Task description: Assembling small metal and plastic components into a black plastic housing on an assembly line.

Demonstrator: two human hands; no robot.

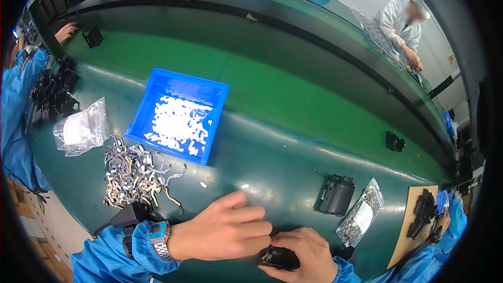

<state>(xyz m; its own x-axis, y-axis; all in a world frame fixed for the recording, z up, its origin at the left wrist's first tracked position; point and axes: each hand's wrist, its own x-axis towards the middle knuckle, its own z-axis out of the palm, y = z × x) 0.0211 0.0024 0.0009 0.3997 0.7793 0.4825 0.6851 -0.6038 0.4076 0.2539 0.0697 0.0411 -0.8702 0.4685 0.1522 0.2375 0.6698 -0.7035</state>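
- Bench (272, 165): dark green, glossy.
- Far left: heaped black parts (50, 94).
- Beside them: clear bag (81, 128), white label inside or on it.
- Near the bag: grey-and-tan cables (128, 175), tangled.
- Behind the cables: blue bin (170, 81).
- In front of the bin: two white bits (203, 184).
- Right: black unit (338, 196), flat bag (361, 216) just beside.
- Far right: brown board (402, 246).

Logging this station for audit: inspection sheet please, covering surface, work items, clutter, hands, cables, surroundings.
Surface: dark green bench, a few loose white pieces on it.
Work items: black part, held; black housing on the bench, to its right.
Clutter: blue bin of small white bits; clear bag left, parts bag right.
Hands: right hand grips the black part; left hand is at it, grip unclear.
Cables: short grey and tan cables, tangled heap near the bin.
Surroundings: co-workers around; green strip beyond the bench.
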